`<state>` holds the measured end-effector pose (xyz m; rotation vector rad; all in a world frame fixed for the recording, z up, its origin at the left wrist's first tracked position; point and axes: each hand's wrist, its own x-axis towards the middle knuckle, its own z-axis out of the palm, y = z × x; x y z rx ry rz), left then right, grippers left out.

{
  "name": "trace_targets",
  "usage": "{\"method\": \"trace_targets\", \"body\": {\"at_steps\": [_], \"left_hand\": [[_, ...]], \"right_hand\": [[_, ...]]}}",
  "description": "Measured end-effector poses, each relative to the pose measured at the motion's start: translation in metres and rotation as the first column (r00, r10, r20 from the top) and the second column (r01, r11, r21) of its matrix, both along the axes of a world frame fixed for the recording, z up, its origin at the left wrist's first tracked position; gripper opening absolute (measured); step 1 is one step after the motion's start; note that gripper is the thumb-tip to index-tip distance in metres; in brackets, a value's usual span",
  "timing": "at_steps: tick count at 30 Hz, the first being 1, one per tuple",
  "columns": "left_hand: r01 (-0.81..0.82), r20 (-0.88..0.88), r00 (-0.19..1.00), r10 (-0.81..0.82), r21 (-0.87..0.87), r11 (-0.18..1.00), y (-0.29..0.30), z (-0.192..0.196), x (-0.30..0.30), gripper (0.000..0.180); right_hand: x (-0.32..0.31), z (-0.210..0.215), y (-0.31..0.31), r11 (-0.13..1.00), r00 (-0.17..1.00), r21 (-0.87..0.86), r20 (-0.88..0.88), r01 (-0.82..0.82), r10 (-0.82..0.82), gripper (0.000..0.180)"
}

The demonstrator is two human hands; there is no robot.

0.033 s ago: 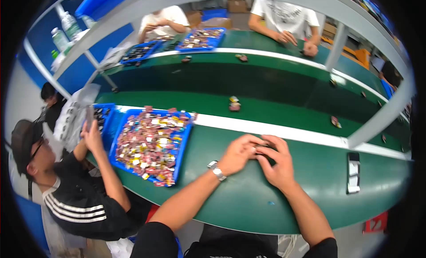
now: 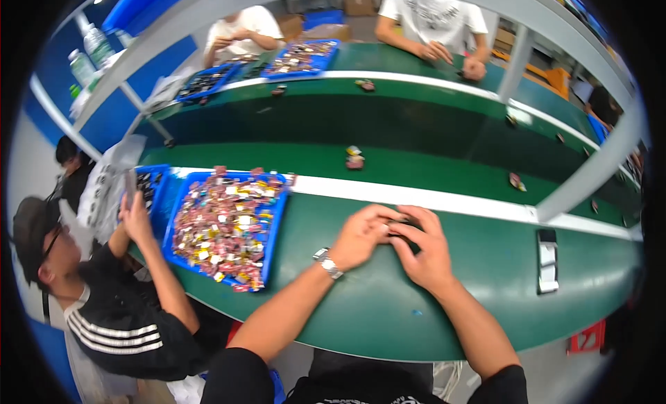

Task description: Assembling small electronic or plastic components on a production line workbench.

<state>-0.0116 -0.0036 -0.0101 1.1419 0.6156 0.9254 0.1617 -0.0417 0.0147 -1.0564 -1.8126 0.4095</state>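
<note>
My left hand [image 2: 359,239], with a metal watch at the wrist, has its fingers closed in a pinch above the green work table [image 2: 333,314]. Against it, fingertip to fingertip, my right hand [image 2: 423,250] is closed too, thumb and fingers curled inward. Something small and dark seems to sit between the fingertips, but the fingers hide what it is. Left of my hands lies a blue tray [image 2: 276,230] heaped with small parts [image 2: 225,227] in reddish, yellow and white.
A white strip [image 2: 388,194] divides the table from a green conveyor belt [image 2: 409,164] bearing scattered small parts. A black-and-white flat object [image 2: 547,262] lies at the right. A grey post [image 2: 572,185] rises beyond. One person [image 2: 111,300] sits left; others work across the belt.
The whole scene has slid slightly left in the view. My hands remain together in nearly the same pose, and nothing else has visibly changed.
</note>
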Motion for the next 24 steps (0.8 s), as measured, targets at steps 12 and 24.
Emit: {"method": "trace_targets", "body": {"at_steps": [12,24], "left_hand": [[-0.002,-0.081,0.997,0.001,-0.013,1.000,-0.002,0.019,0.006,0.027],[-0.005,-0.093,0.996,0.003,-0.026,1.000,-0.003,0.017,0.006,0.028]], "right_hand": [[0.008,0.005,0.003,0.968,0.994,0.232,0.040,0.094,-0.106,0.024],[0.000,0.002,0.000,0.965,0.982,0.190,0.013,0.181,-0.187,0.017]]}}
